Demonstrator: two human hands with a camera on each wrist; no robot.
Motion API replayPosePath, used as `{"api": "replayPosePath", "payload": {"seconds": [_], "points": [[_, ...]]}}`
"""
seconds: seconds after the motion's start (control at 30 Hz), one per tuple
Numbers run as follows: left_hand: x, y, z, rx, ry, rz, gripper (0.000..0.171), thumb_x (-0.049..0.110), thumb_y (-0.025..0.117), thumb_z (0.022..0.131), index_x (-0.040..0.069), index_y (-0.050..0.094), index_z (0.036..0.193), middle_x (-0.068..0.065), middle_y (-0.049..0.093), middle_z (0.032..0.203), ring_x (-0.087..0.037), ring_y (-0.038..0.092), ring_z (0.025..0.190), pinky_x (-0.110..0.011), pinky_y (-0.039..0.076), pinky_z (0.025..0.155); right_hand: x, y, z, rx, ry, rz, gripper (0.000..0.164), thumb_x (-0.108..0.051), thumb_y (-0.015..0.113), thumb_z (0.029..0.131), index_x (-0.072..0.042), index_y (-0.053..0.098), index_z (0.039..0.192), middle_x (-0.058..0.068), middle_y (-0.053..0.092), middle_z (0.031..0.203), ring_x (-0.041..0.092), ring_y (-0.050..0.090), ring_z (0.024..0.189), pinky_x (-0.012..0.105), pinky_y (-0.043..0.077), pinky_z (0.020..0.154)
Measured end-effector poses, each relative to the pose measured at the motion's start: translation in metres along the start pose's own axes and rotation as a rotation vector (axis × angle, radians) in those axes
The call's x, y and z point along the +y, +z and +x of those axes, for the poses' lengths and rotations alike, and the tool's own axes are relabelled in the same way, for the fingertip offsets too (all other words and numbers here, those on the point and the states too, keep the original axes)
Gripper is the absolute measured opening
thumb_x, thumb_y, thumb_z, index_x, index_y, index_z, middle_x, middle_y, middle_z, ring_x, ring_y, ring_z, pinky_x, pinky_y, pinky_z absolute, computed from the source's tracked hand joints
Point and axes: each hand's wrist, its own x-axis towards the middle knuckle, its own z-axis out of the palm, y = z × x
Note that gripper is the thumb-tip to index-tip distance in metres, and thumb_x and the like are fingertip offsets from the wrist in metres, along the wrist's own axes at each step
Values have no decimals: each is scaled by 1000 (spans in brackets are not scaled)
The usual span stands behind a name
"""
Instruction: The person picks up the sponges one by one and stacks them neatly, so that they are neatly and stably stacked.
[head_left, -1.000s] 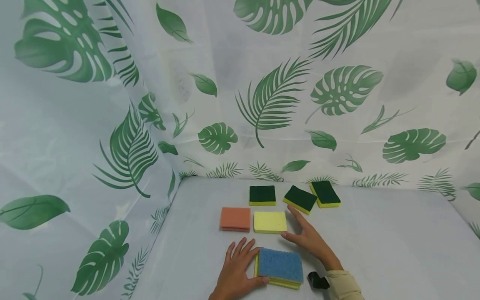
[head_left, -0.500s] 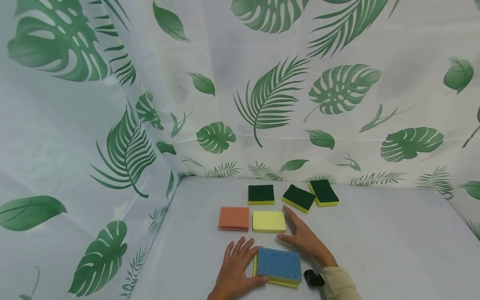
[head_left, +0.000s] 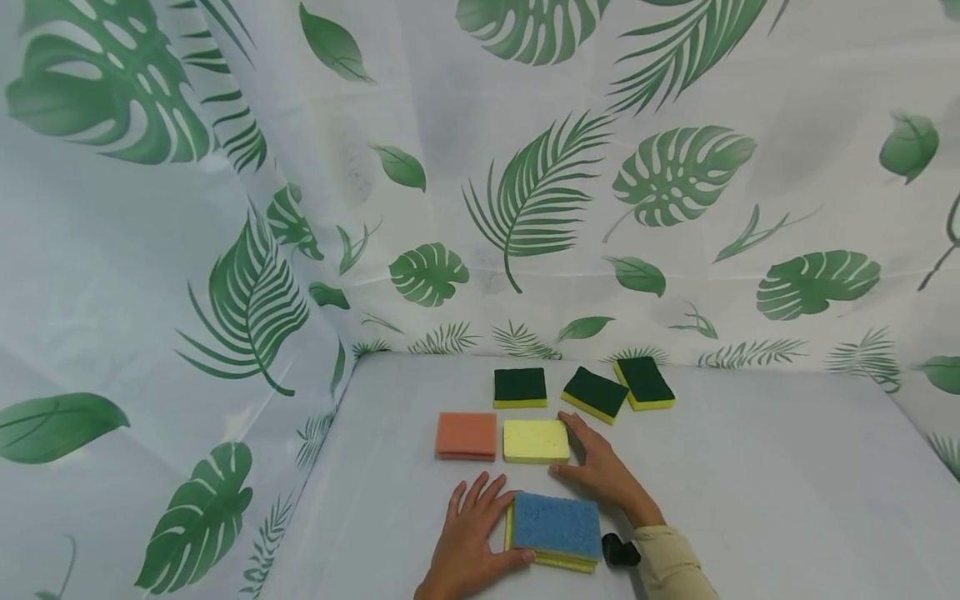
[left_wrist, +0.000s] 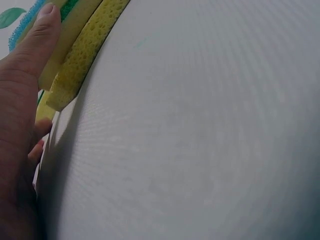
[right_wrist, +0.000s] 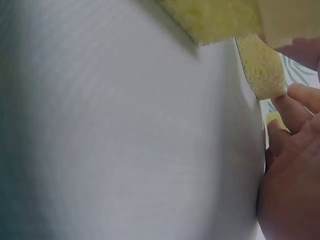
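At the frame's lower centre I see the left hand (head_left: 471, 540) spread against the blue-topped sponge stack (head_left: 557, 527), thumb on its near edge; above, the right hand (head_left: 602, 473), thumb and index parted, brackets the yellow sponge's right end (head_left: 536, 442).

One blue stack (head_left: 557, 523), one yellow sponge (head_left: 536, 440), three loose green sponges (head_left: 520, 385) (head_left: 596, 390) (head_left: 645, 380)

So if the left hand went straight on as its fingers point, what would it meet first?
Likely the orange sponge, which lies just beyond the left hand, though exact heading and depth are hard to judge.
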Motion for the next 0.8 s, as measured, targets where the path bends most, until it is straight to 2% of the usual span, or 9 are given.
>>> {"api": "replayPosePath", "payload": {"seconds": [0.2,0.43,0.8], "points": [[1,-1,-1,13,10,9,93,90,54,87,28,57,156,2,41,170,-26,24,161,-64,8,128,1,1,-1,44,-4,-10,87,-28,87,92,0,42,162,30,37,166,53,30,153,72,28,121],[1,-1,0,18,11,22,93,90,54,88,27,57,156,1,41,169,-26,24,161,-65,9,128,1,2,-2,55,49,-6,83,-30,85,94,-4,45,162,24,40,166,48,31,155,67,27,123],[1,-1,0,-4,2,-1,92,90,54,88,27,58,155,1,42,169,-27,25,161,-65,8,128,0,-1,-9,69,109,55,82,-33,86,93,-12,47,163,20,43,165,47,34,154,70,30,121]]}}
